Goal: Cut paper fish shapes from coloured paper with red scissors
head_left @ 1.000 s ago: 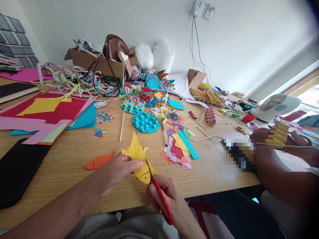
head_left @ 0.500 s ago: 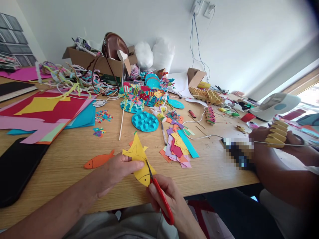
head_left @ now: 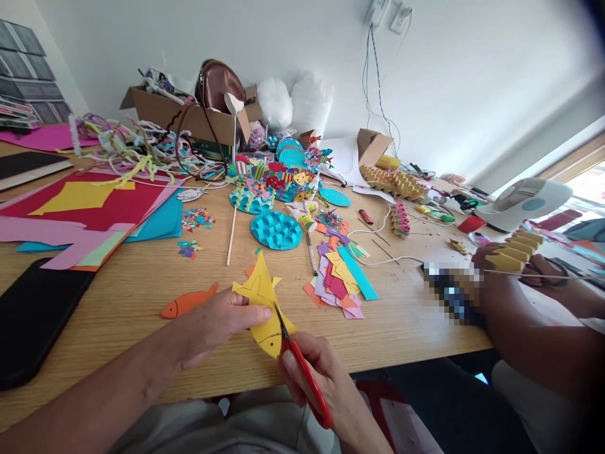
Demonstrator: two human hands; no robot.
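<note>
A piece of yellow paper [head_left: 261,284] with a fish drawn on it is pinched in my left hand [head_left: 222,325], thumb on top. Its rounded head end, with a dot for an eye, points down toward me. My right hand [head_left: 316,369] is closed on the handles of red scissors [head_left: 312,384]. Their dark blades lie on the paper along the fish's right edge, where a strip of paper stands away from the body. To the left of my left hand, an orange paper fish [head_left: 189,301] with a drawn eye and gill line lies on the table.
Paper scraps [head_left: 336,280] are piled right of centre, beside a pen [head_left: 312,253] and a blue scalloped oval [head_left: 276,230]. Coloured sheets [head_left: 89,221] and a black phone-like slab [head_left: 42,315] lie left. At right, another person's hands [head_left: 496,261] hold a folded yellow paper piece.
The yellow paper has shifted and tilted slightly, its head end now a little lower and further left. My hands keep nearly the same place. The other person's folded piece has moved left.
</note>
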